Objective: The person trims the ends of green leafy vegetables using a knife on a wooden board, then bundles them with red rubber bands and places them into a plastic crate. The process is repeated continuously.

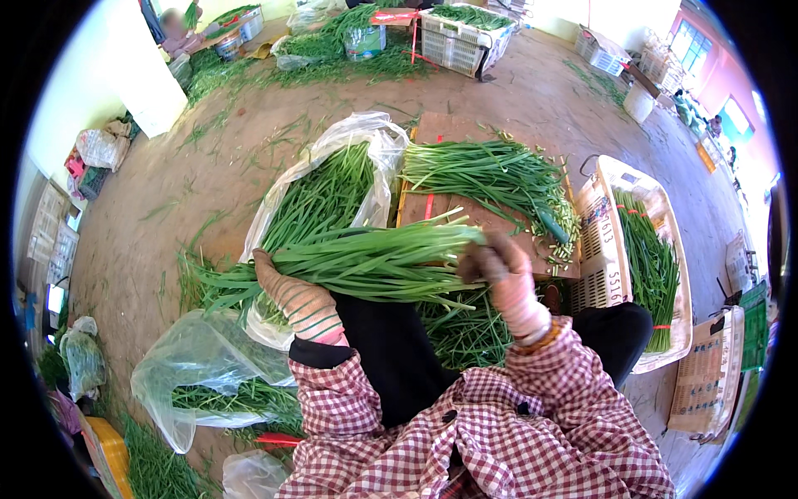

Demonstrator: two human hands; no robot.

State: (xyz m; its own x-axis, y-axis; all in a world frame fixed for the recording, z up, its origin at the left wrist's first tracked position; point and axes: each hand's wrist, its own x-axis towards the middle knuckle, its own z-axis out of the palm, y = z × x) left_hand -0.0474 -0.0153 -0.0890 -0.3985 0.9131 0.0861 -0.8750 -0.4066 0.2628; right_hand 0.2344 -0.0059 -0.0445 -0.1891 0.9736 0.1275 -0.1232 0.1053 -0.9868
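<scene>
My left hand (299, 299), in a striped knit glove, grips a loose bunch of green garlic chives (374, 256) above my lap. Its leaf tips hang out to the left, and the pale stem ends point right. Close to those ends is my right hand (502, 268), gloved and blurred, with its fingers bent; whether it pinches any stalks is unclear. Beyond it, a pile of chives (480, 168) lies on a brown board (436, 125) beside chopped stem ends (564, 243) and a dark green rounded object (553, 226). An open plastic bag (255, 231) of chives stands left of the board.
At my right, a white plastic crate (598, 249) holds chives tied with red bands (633, 211). Loose trimmings (464, 330) lie between my legs. Another clear bag (206, 349) is at lower left. Across the floor are a filled crate (461, 47), a bucket (365, 42) and a person (177, 34).
</scene>
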